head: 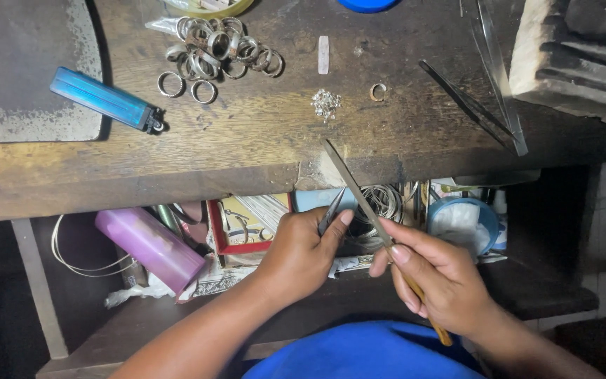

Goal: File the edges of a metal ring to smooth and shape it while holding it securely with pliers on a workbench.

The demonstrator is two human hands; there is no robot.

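My right hand (438, 275) grips a long metal file (355, 189) by its wooden handle, the blade pointing up-left to the wooden bench's front edge (177, 179). My left hand (301, 251) is closed around a small dark metal tool (332, 210) whose tip pokes out by the thumb, just left of the file. Both hands hover over an open drawer (527, 281) below the bench.
On the bench lie a heap of silver rings (217, 50), a blue lighter (105, 98), a little pile of silver bits (326, 104), one single ring (378, 91), tweezers (468, 105) and a grey block (583, 49). The drawer holds a purple bottle (150, 247), coiled wire (381, 203) and a blue tub (463, 223).
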